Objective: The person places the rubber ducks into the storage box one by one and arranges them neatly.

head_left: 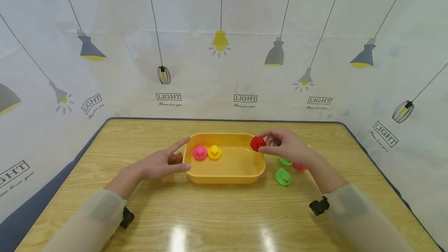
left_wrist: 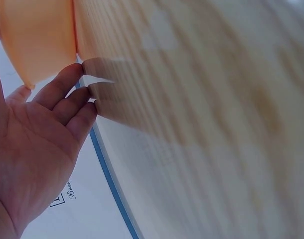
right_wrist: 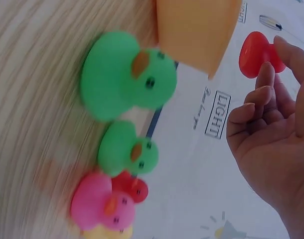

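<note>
A yellow-orange plastic tub [head_left: 224, 180] stands on the table with a pink rubber duck [head_left: 200, 153] and a yellow rubber duck [head_left: 214, 152] inside, side by side near its left end. My left hand [head_left: 159, 163] spreads at that end, index finger and thumb touching the rim and the other fingers beside the outer wall. Between thumb and fingertips, my right hand [head_left: 285, 145] pinches a red rubber duck [right_wrist: 254, 55] over the tub's right end, near the far corner. The red duck [head_left: 257, 143] appears above rim height in the right wrist view.
Right of the tub lie a green duck [head_left: 282, 177], another green duck [right_wrist: 126, 149], a pink duck [right_wrist: 99, 201], a red duck [right_wrist: 131, 185] and a yellow duck [right_wrist: 107, 233], partly hidden by the right arm in the head view. A patterned curtain [head_left: 210, 104] surrounds the wooden table [head_left: 196, 213].
</note>
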{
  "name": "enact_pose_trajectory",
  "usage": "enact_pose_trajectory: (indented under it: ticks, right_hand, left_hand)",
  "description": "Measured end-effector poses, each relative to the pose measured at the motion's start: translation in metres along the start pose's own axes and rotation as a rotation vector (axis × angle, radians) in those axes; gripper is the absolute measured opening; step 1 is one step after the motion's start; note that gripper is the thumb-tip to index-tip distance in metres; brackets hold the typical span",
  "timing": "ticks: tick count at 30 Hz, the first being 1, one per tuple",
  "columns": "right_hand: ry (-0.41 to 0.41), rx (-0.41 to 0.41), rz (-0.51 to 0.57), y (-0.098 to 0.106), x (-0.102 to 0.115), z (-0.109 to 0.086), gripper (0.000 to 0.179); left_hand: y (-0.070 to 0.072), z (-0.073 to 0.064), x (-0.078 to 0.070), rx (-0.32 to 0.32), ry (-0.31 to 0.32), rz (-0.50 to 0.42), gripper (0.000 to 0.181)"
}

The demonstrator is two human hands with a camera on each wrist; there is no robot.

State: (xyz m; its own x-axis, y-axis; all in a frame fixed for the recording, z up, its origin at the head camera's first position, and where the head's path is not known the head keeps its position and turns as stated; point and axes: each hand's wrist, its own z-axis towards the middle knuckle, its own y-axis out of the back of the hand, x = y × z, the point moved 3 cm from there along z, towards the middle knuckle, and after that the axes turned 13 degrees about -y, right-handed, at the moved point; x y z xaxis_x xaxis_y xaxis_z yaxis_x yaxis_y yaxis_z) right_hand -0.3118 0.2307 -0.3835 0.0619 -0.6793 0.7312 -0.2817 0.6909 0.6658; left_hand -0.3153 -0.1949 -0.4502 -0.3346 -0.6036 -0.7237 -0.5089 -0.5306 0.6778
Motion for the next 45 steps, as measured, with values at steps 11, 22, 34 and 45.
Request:
enact_pose_trajectory:
  ticks: [11,22,34,45]
  right_hand:
    - [0.017,0.036,-0.001,-0.041,0.026,0.036,0.039]
    - [0.047,0.065,-0.068,-0.067,0.035,0.055,0.034]
    - [0.012,0.03,-0.157,-0.081,0.026,0.059,0.036]
    - [-0.012,-0.042,-0.41,-0.089,0.029,0.058,0.033]
  left_hand:
    - [0.001,0.0,0.0,0.0,-0.005,0.001,0.1]
    - [0.0,-0.001,0.0,0.008,-0.004,-0.001,0.1]
    - [0.001,-0.002,-0.001,-0.003,0.001,0.017,0.099]
    - [0.0,0.0,0.0,-0.006,-0.009,0.029,0.099]
